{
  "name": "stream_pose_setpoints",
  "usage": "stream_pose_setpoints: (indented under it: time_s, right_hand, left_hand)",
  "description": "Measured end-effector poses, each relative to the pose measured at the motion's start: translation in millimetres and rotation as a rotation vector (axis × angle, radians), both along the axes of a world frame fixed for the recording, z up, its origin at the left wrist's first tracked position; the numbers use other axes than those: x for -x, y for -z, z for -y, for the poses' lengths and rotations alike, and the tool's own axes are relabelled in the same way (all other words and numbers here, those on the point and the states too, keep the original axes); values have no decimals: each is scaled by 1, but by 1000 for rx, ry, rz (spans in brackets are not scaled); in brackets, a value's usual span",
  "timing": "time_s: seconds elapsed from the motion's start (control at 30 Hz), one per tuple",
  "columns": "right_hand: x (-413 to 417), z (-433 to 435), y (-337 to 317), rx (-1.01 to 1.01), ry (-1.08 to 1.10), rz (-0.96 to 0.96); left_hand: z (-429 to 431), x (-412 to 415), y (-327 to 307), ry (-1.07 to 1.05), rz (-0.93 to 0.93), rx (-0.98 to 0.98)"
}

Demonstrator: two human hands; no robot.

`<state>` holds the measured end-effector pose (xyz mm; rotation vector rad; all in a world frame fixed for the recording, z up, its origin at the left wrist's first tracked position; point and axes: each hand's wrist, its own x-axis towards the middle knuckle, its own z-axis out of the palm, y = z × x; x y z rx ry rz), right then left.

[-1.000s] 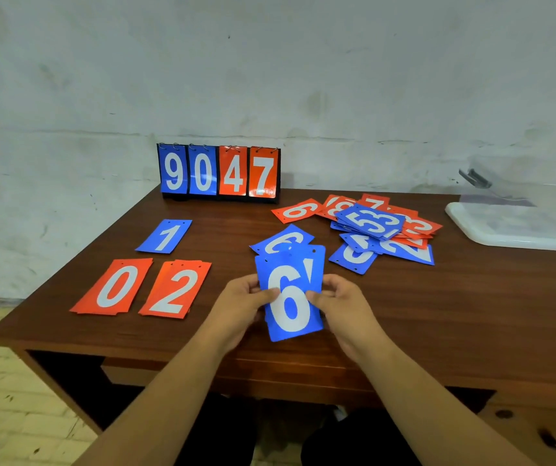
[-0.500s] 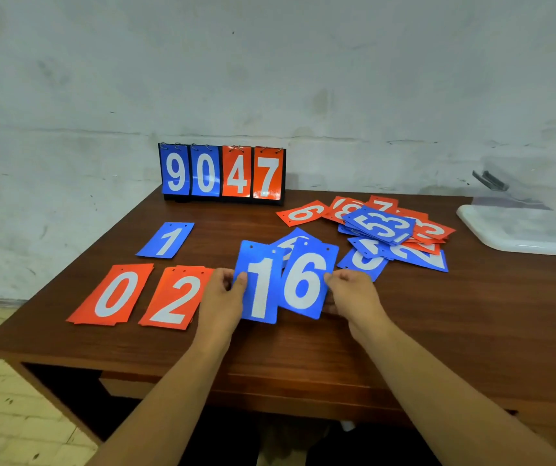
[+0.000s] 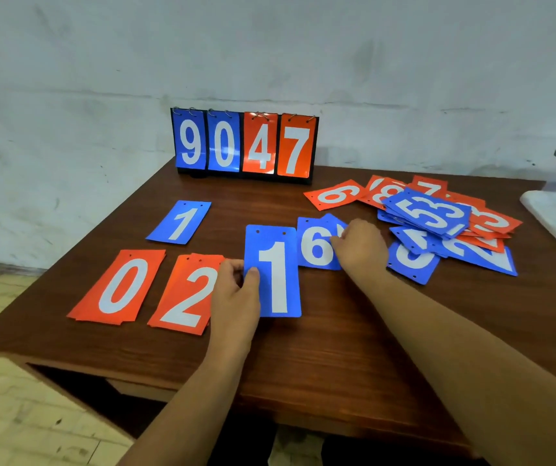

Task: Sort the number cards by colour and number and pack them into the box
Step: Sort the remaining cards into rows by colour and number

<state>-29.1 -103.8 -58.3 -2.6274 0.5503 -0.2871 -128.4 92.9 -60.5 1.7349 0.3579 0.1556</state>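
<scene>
The tabletop (image 3: 337, 348) carries all the cards. At its right rear lies the unsorted pile (image 3: 438, 223), red and blue overlapping. The box (image 3: 555, 216), a white shape cut off by the frame edge, sits just beyond the pile, and no card shows in it. A stand (image 3: 244, 142) reading 9 0 4 7 is upright at the rear edge. Sorted groups lie front left: red 0 (image 3: 118, 287) and red 2 (image 3: 182, 297) side by side, each apparently a small stack, with a blue 1 (image 3: 179, 223) flat behind them. The left hand (image 3: 236, 294) pinches a second card, the held 1 (image 3: 275, 274), by its left edge, thumb on the face. The right hand (image 3: 360, 247) is curled round the right edge of the blue 6 (image 3: 317, 245), and another card corner shows behind it. Whether the 6 rests on the tabletop cannot be told. Risks:

- The held 1 is gripped at one edge only and may pivot or slip.
- Placing it on the adjacent red 2 instead of the blue 1 would mix colours.
- The right wrist is just beside the pile, so a sideways sweep would scatter it.
- A turned 6 may be misread as 9.
</scene>
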Motion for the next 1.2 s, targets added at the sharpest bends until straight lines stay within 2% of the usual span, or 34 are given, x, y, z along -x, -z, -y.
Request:
stream_pose_setpoints:
  time_s: [0.07, 0.13, 0.2, 0.27, 0.37, 0.5, 0.57, 0.67, 0.77, 0.87, 1.0, 1.07, 1.13, 1.2]
  right_hand:
    - [13, -5, -6, 9, -43, 131]
    - [33, -16, -18, -205, -148, 245]
    - [55, -31, -34, -582, -272, 146]
    - [74, -45, -43, -808, -355, 5]
    - [84, -58, -47, -796, -383, 43]
    - [74, -77, -51, -923, -361, 96]
    - [66, -90, -47, -795, -413, 111]
    - [55, -107, -38, -331, -545, 168]
    - [41, -116, -28, -129, -611, 156]
    - [30, -118, -21, -93, -608, 134]
    - [25, -111, -15, -68, -611, 113]
    - [23, -100, -17, -75, -610, 121]
    - [20, -83, -22, -85, -612, 134]
    - [13, -60, -28, -83, -577, 144]
  left_hand:
    - [1, -1, 1, 2, -5, -6]
    - [1, 0, 1, 4, -6, -14]
    - [2, 2, -2, 14, 4, 7]
    - [1, 4, -7, 37, 4, 49]
    - [-8, 8, -18, 90, 2, 93]
    - [-42, -11, -44, 116, 93, -6]
    - [-71, -36, -56, 56, 111, -79]
    - [-112, -79, -62, -19, 149, -147]
    - [-138, -116, -53, -67, 96, -289]
    - [-150, -142, -36, -49, 43, -506]
    - [-157, -157, -17, 56, -90, -889]
    - [-155, -156, -19, 22, -154, -1027]
    - [-147, -154, -24, -39, -77, -1070]
    - [-129, -155, -32, -5, 74, -1036]
